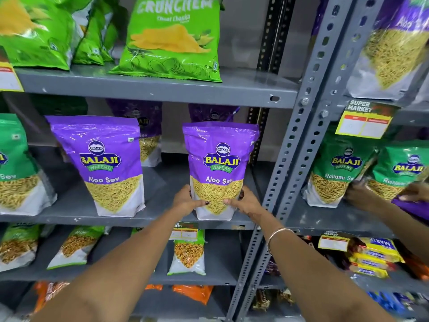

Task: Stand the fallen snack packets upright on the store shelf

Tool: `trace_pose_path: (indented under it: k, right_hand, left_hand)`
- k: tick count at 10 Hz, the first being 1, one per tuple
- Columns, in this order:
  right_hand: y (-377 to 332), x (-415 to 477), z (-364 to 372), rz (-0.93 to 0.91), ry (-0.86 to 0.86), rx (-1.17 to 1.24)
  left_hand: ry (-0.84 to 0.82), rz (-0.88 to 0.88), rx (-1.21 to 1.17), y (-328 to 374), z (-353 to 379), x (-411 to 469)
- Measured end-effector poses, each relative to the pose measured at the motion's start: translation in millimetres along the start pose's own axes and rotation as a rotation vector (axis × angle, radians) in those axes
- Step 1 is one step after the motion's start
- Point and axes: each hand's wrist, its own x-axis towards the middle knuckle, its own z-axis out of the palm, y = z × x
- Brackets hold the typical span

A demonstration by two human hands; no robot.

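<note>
Grey store shelf (148, 220) carries the purple Aloo Sev pouch (218, 168) upright at its front edge. Left hand (185, 201) and right hand (246, 202) clasp its lower sides, fingers (228, 201) wrapped; light, crinkly, slippery, best held low.

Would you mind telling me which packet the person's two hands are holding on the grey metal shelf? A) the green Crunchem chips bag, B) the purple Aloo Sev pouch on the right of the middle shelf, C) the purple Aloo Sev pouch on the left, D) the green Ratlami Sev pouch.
B: the left hand and right hand grip the lower sides of the right-hand purple Aloo Sev pouch, standing upright on the grey metal shelf.
</note>
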Motion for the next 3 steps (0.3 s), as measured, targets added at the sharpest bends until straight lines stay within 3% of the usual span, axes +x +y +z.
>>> trace_pose_path:
  k: [1, 2, 3]
  right_hand:
    - [-1.5, 1.3, 0.3, -0.012, -0.025, -0.046]
    - [-15.3, -10.0, 7.1, -0.121, 0.11, -0.185]
    - [-40.6, -30.7, 16.3, -0.538, 0.499, -0.58]
  left_hand:
    - [-0.014, 0.024, 0.022, 3.3, -1.3, -1.5]
    - [0.042, 0.104, 0.098, 8.5, -8.3, -13.1]
    - [0.393, 0.451, 0.383, 11.3, -27.4, -31.4]
